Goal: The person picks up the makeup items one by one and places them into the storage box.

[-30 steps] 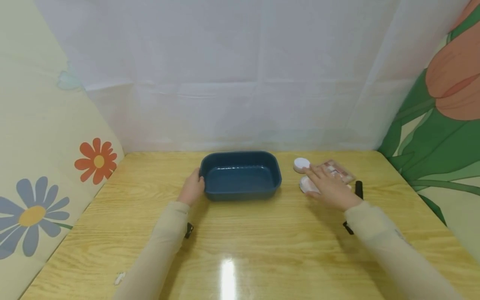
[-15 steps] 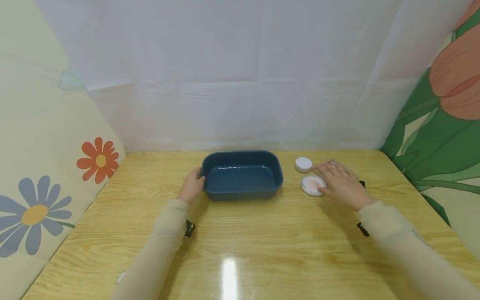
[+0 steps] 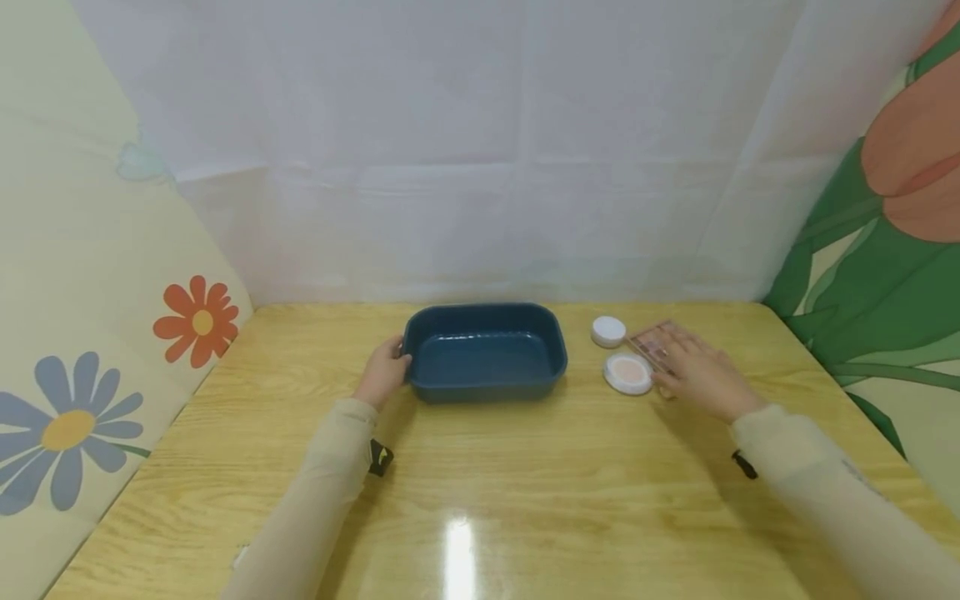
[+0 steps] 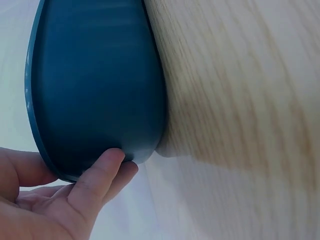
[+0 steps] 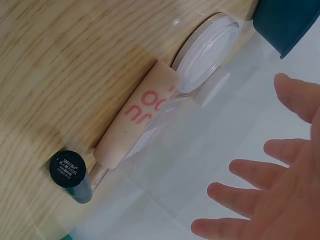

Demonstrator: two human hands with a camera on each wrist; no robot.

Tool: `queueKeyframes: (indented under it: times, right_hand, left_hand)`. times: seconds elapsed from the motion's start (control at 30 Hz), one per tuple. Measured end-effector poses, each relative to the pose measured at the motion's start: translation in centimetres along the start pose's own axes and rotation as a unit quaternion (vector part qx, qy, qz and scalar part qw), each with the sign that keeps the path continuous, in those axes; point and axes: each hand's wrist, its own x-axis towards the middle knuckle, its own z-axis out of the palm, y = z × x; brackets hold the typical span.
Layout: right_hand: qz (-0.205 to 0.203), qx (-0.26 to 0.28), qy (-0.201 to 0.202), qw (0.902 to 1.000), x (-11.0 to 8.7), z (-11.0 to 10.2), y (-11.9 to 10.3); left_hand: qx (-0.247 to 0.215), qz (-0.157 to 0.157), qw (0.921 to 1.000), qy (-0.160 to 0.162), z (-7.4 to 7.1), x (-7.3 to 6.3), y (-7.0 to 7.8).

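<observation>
My left hand [image 3: 384,372] grips the left end of a dark blue rectangular baking dish [image 3: 487,392]; in the left wrist view its fingers [image 4: 97,180] lie along the outer wall below the rim. To the right, my right hand [image 3: 708,379] is spread, holding nothing, above a group of cosmetics. It partly covers a clear-lidded makeup palette [image 3: 651,343]. Left of that hand lies a round white powder compact [image 3: 628,372], with a small white round jar [image 3: 608,331] behind it. The right wrist view shows a peach tube [image 5: 135,117] with pink lettering and a small black-capped cylinder [image 5: 70,170].
The wooden table [image 3: 525,483] ends at a white cloth backdrop [image 3: 480,208]. Flowered panels stand on both sides. A small white scrap [image 3: 240,556] lies at the front left, beside the left sleeve [image 3: 315,492].
My right hand has moved to the right, off the powder compact, which now shows fully along with part of the palette. The left hand and the baking dish stay in place.
</observation>
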Motion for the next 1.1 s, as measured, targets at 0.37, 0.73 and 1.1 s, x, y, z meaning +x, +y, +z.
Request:
queueKeyframes:
  times: [0.37, 0.73, 1.1]
  right_hand:
    - [0.001, 0.049, 0.007, 0.9988, 0.2, -0.5, 1.1]
    - [0.016, 0.088, -0.013, 0.9959, 0.5, -0.3, 2.8]
    - [0.017, 0.114, -0.016, 0.9932, 1.0, -0.2, 3.7]
  left_hand:
    - [-0.012, -0.021, 0.9997, -0.005, 0.0, -0.2, 0.6]
    - [-0.004, -0.03, 0.9995, 0.003, 0.3, -0.1, 0.9]
    - [0.005, -0.029, 0.9996, 0.006, 0.3, -0.1, 1.0]
